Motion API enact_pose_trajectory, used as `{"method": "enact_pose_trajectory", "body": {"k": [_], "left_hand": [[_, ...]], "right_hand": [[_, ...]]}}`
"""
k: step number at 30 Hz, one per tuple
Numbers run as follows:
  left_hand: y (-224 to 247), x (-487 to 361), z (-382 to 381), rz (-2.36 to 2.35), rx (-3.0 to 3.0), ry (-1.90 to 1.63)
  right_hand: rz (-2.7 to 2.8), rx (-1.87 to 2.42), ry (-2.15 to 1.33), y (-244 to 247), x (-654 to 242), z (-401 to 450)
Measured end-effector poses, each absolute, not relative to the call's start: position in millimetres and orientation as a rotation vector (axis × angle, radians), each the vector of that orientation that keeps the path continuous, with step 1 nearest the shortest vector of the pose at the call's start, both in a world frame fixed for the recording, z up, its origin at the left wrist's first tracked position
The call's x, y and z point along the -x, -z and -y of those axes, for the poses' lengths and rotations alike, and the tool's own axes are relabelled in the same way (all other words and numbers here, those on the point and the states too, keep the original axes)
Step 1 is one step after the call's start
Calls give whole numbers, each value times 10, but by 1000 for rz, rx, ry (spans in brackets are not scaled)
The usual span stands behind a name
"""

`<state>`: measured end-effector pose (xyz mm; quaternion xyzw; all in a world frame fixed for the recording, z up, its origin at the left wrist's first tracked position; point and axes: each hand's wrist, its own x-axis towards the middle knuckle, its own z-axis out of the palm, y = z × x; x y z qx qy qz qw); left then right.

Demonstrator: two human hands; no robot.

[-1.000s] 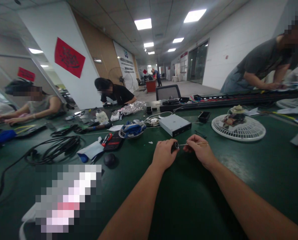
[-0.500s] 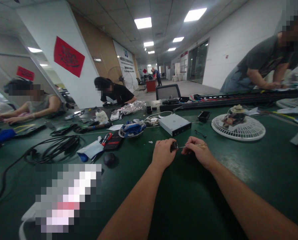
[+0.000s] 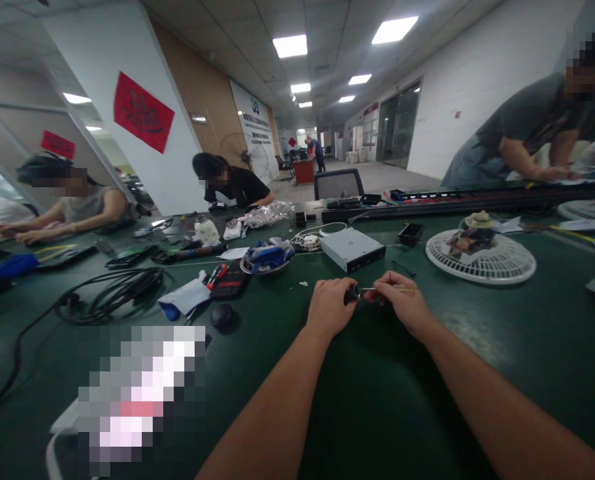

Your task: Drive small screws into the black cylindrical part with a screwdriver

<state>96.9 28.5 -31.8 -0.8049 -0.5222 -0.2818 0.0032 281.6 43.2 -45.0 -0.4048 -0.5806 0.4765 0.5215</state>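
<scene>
Since prev. frame: whole view shifted slightly to the right, both hands with it; items on the surface (image 3: 377, 407) keep their places rel. to each other. L hand (image 3: 330, 307): fingers curled round small black part (image 3: 352, 293), its open round end facing right. R hand (image 3: 402, 303): pinching slim tool (image 3: 407, 289), handle pale gold, thin metal shaft pointing left at that end; contact betw. shaft tip & part can't be confirmed. Part & tool sit mid-surface, just on near side of grey drive (image 3: 352, 247).

Markings: drive has small round logo on top, too small to ID. Red diamond sheet (image 3: 144, 112) on far-left pillar bears dark characters, illegible at this res. Smaller red sign (image 3: 58, 144) farther left, likewise. Far wall sign (image 3: 252, 123): blue-green logo above lines of dark txt, not readable. Black case (image 3: 230, 280) w/ red stripes, left of hands; no wording legible.

Also noted: white fan grille (image 3: 510, 257) to right, w/ motor assy. on top; bowl (image 3: 268, 269) w/ blue-&-white cloth, left of drive; coiled black cable (image 3: 110, 297) at left; pixelated item (image 3: 140, 400) near left, content obscured. Co-workers far left, far centre & far right, hands apart from above.
</scene>
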Motion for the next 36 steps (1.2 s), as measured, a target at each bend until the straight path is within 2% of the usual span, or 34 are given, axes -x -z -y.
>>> {"method": "enact_pose_trajectory", "body": {"k": [4,9,16,22,28,36], "left_hand": [[312,-961,-286,1659,2500,885],[285,-970,-266,1678,2515,866],[307,-958,-273,1670,2516,917],[298,-943,-269,1647,2527,931],[259,-955,-243,1695,2514,923],[254,-987,-233,1702,2475,866]], "right_hand": [[1435,1061,-1099,479,-2794,-455],[1493,970,-1158,428,-2817,-410],[1466,1133,-1004,488,-2802,-448],[1564,1008,-1093,448,-2811,-399],[1517,1148,-1006,500,-2806,-428],[1524,1021,-1098,478,-2817,-420]]}}
